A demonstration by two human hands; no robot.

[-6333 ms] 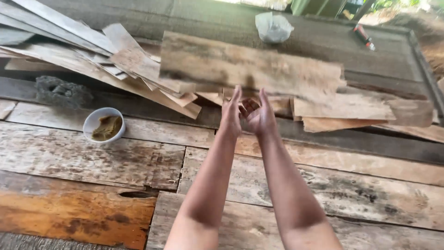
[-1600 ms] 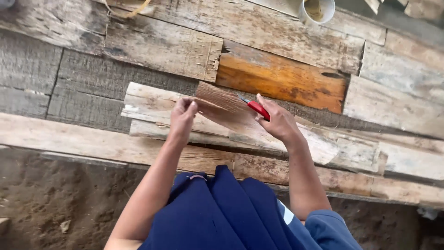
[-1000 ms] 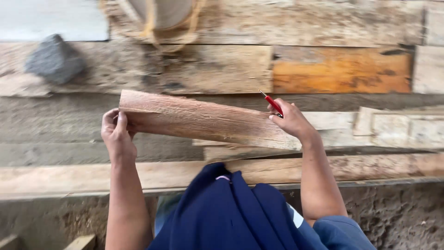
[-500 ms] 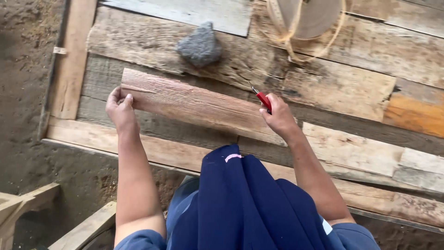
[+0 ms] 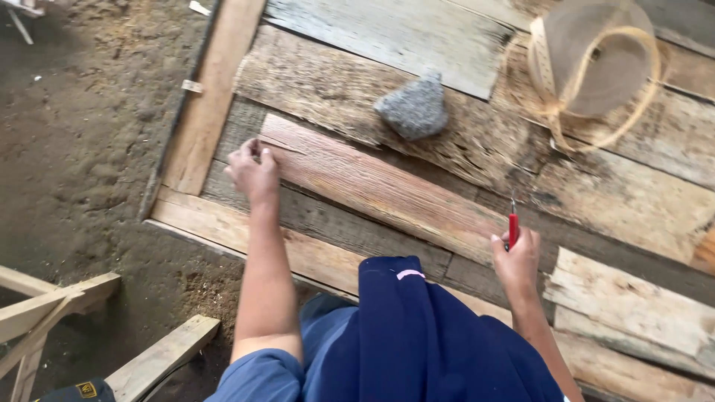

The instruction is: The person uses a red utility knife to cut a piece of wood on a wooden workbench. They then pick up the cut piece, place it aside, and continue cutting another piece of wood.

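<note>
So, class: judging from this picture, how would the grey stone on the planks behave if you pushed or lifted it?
The grey stone looks dense, so probably heavy for its size. Its rough, speckled surface suggests a good grip, not slippery. Its lumpy shape and broad base on the wooden planks mean it would likely scrape rather than roll.

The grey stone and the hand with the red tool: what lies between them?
In the head view, the reddish board lies between the grey stone and the right hand, which holds the red tool.

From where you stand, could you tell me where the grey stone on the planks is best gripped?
Probably from above, fingers pinching the narrower upper part of the grey stone. It sits free on the weathered planks, broad base down and tapering upward, clear of both hands, so its sides are open.
</note>
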